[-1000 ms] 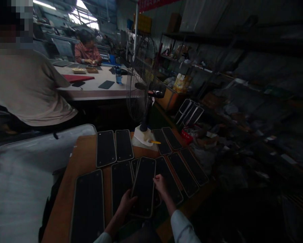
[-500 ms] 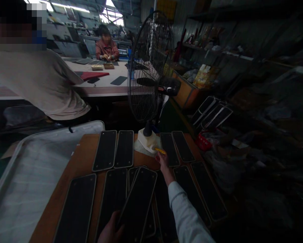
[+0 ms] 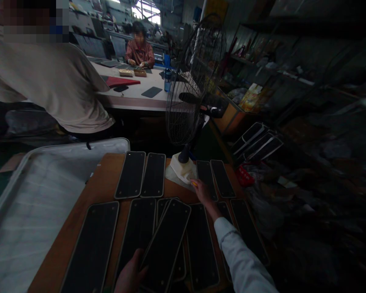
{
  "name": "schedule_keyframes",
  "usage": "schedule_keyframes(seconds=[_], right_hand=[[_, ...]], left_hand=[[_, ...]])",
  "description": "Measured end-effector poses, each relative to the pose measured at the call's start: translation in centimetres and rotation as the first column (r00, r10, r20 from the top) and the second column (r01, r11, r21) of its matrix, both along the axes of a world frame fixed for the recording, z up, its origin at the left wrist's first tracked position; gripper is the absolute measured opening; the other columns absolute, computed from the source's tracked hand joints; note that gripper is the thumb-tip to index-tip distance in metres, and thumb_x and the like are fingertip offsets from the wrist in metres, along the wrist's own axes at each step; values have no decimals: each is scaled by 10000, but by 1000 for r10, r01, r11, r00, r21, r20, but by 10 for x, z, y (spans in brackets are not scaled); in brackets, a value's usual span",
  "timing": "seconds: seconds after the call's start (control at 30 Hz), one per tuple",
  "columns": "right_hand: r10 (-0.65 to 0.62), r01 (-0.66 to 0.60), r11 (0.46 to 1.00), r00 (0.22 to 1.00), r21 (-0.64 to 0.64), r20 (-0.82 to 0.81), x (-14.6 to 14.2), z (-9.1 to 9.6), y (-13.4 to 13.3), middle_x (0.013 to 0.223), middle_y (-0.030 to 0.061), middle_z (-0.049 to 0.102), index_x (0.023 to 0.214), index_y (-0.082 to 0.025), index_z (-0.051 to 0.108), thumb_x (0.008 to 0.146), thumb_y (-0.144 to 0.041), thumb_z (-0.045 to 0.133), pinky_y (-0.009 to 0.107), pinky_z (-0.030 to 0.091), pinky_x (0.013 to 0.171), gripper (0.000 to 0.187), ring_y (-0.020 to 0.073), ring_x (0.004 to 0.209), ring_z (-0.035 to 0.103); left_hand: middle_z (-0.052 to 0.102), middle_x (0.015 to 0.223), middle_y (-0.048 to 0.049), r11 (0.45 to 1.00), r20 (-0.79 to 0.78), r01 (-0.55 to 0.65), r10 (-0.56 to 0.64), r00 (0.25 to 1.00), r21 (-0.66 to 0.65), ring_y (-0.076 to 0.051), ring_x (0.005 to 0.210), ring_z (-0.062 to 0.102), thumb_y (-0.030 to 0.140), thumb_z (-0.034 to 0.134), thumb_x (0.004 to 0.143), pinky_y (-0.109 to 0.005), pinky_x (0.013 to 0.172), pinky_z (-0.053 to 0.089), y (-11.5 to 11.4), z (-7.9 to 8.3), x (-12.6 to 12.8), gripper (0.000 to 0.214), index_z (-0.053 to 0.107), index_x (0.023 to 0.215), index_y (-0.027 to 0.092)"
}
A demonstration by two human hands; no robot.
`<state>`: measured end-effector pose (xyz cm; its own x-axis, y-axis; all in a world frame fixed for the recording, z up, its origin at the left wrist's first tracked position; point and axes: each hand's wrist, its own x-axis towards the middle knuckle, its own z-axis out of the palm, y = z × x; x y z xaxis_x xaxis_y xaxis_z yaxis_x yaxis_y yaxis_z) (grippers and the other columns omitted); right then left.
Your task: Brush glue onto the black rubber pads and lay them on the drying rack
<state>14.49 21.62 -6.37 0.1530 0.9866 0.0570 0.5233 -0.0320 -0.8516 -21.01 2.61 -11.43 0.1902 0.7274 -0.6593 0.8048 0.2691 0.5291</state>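
My left hand (image 3: 129,276) grips the near end of a long black panel with a pale rim (image 3: 167,240), held tilted above the others. My right hand (image 3: 201,189) reaches forward to a small yellow object (image 3: 194,184) at the white base of a standing fan (image 3: 183,171); its fingers close round that object. Several similar black panels (image 3: 140,175) lie in rows on the brown wooden table (image 3: 100,191).
A large pale tray (image 3: 42,195) lies to the left of the table. A person in a beige shirt (image 3: 48,81) stands at left, another sits at a far table (image 3: 134,95). More panels (image 3: 257,142) lean by shelves at right.
My right hand let go of the held panel and reached forward to the yellow object by the fan base. My left hand kept the panel. The view shifted leftward and closer.
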Motion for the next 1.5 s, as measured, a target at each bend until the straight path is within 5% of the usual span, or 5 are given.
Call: schedule_keyframes(seconds=[0.27,0.4,0.63,1.0,1.5], right_hand=[[148,-138,988,970,-65,192,6,28,-29,1103,47,704,1102,-286,719,825,-72,546,343,441,983,390,216,1044,621],[-25,25,1000,995,5,-98,5,35,-26,1033,30,726,979,-276,743,808,-238,647,344,462,969,199,219,1014,646],[-395,398,914,817,-84,-420,1,-4,2,754,33,715,1024,-187,646,775,-544,615,303,546,614,436,200,669,686],[-619,596,746,453,-299,-641,14,-27,-8,600,-13,702,902,-183,584,657,-429,762,242,563,502,390,166,531,694],[-626,590,740,429,-322,-651,16,-27,-5,514,-21,661,693,-190,545,711,-414,733,250,577,452,293,170,491,684]], left_hand=[[651,1274,-129,1000,-50,21,-21,999,6,-207,1171,618,208,483,848,-243,941,421,-1,-2,-1,464,411,1302,150],[675,1236,-99,1000,-20,6,-7,1000,-4,-198,1136,637,196,484,833,-228,911,432,0,0,-1,424,466,1257,181],[701,1183,-63,999,-45,-36,35,998,-24,-218,1126,644,214,518,797,-256,917,444,6,22,4,417,528,1214,231],[694,1222,-79,998,-34,-55,55,998,3,-233,1152,637,236,573,768,-259,945,448,6,21,5,468,540,1235,220],[693,1193,-41,1000,-30,4,-5,1000,-27,-170,1095,659,175,489,858,-221,878,449,4,8,2,336,425,1181,243]])
